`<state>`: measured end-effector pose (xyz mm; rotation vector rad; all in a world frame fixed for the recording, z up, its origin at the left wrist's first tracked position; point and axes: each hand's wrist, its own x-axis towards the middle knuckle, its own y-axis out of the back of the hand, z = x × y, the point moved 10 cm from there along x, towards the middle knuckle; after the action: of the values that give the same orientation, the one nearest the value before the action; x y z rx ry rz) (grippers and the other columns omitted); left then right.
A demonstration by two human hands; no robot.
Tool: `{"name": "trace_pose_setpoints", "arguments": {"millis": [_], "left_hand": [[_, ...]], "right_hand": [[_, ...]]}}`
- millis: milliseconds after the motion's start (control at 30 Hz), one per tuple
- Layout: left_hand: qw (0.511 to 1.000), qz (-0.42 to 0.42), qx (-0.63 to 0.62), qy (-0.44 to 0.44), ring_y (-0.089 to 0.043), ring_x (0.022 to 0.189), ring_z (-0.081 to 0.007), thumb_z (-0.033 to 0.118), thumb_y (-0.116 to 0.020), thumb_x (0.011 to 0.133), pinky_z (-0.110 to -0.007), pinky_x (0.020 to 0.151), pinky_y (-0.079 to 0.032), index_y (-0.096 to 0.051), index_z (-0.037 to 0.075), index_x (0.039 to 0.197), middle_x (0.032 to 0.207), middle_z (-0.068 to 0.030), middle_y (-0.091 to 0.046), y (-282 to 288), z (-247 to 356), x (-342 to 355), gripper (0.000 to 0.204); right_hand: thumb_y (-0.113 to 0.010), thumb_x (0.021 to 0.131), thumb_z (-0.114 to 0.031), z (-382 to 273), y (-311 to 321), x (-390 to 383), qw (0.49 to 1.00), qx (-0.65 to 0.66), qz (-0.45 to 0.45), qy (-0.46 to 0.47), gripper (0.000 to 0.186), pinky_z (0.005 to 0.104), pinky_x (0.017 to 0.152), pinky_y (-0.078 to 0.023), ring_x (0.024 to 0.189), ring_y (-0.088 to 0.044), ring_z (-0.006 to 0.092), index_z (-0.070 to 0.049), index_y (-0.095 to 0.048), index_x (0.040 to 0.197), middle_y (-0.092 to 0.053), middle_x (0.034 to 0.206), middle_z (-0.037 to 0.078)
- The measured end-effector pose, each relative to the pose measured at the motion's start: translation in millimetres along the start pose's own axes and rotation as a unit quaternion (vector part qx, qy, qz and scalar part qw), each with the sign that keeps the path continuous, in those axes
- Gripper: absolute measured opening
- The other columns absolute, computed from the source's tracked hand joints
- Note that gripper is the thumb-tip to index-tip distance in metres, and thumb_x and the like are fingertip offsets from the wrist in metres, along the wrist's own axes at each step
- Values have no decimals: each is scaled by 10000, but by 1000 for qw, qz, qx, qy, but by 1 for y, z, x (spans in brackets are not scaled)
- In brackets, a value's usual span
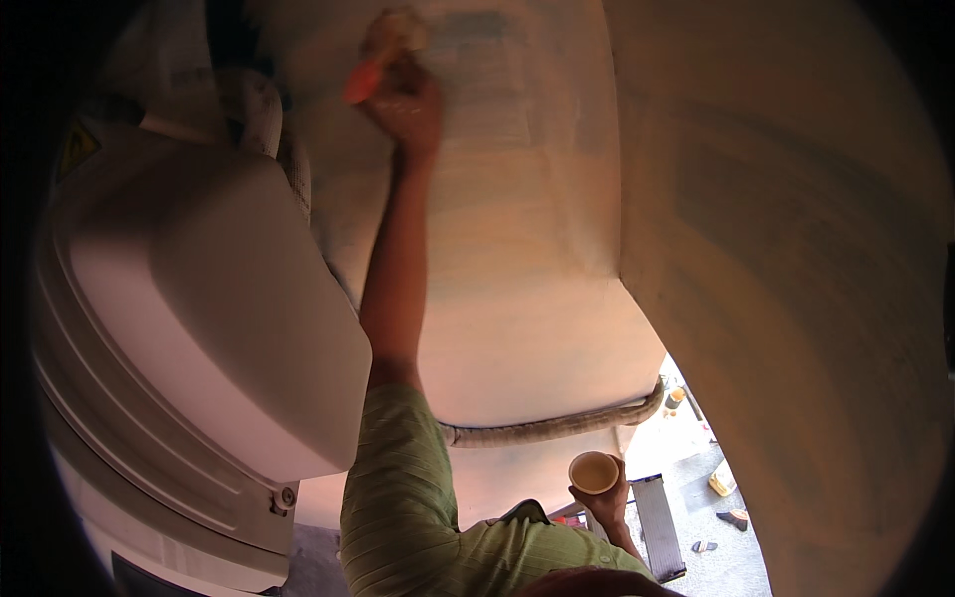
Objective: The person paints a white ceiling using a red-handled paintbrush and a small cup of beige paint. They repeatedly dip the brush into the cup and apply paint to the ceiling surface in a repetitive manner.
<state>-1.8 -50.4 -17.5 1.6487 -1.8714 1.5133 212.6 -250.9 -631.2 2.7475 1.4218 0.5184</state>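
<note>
High against the streaked, pale painted wall (pixel 507 249), my left hand (pixel 406 104) is closed around what looks like a paintbrush (pixel 364 82). Its orange-red handle sticks out beside the hand, and its pale end is at the wall. Motion blurs the fingers and the brush. Low on the right, my right hand (pixel 613 500) grips a round cup (pixel 594 473) by its side. The cup is upright, with its mouth facing me and a cream-coloured inside. How full it is, I cannot tell.
A bulky white casing (pixel 229 298) stands close to my left arm. Beside it runs a wrapped pipe (pixel 263 114); another pipe (pixel 557 428) crosses below the wall. A second wall (pixel 796 298) rises on the right. Far below, a dark plank-like step (pixel 659 527) and scattered items lie over the floor (pixel 711 497).
</note>
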Motion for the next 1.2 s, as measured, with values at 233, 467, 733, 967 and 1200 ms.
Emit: {"name": "trace_pose_setpoints", "arguments": {"millis": [233, 467, 733, 967, 1200], "left_hand": [[987, -34, 101, -124, -675, 1144, -372, -98, -525, 887, -444, 1004, -544, -649, -50, 1289, 1278, -212, -668, 40, 1, 28, 424], [964, -74, 236, -101, -630, 1158, -430, -44, -513, 875, -506, 1012, -512, -650, -60, 1184, 1213, -228, -669, 39, -26, 28, 338], [986, -73, 146, -38, -571, 1250, -455, -5, -526, 823, -537, 1115, -427, -653, -61, 1144, 1226, -263, -655, 5, -18, -3, 349], [974, -87, -46, 203, -589, 1318, -359, 55, -586, 998, -490, 1119, -497, -603, -127, 1298, 1366, -287, -615, -90, 56, -48, 352], [995, -17, -74, 65, -662, 1168, -426, 31, -632, 862, -446, 1004, -548, -656, -65, 1162, 1200, -246, -684, -79, 116, -34, 316]], "right_hand": [[-986, 582, -219, -18, -3, 15, 1000, 6, -18, 24, 854, 420, 872, -593, 1022, -713, 299, -47, -512, 1272, -700, 1117, 154], [-979, 596, -219, -20, -8, 18, 1000, 1, -27, 13, 831, 416, 861, -602, 1006, -726, 302, -50, -511, 1261, -711, 1105, 157], [-980, 596, -215, -3, -13, 12, 999, 7, -34, 2, 833, 415, 865, -602, 1004, -725, 286, -50, -512, 1266, -713, 1107, 151], [-986, 579, -209, -13, -10, 16, 999, 5, -16, 32, 854, 421, 874, -592, 1012, -719, 294, -45, -516, 1272, -710, 1109, 154], [-983, 612, -211, -30, -10, 20, 998, -4, -39, 42, 856, 426, 890, -594, 1044, -722, 305, -29, -493, 1290, -708, 1130, 179]]}}
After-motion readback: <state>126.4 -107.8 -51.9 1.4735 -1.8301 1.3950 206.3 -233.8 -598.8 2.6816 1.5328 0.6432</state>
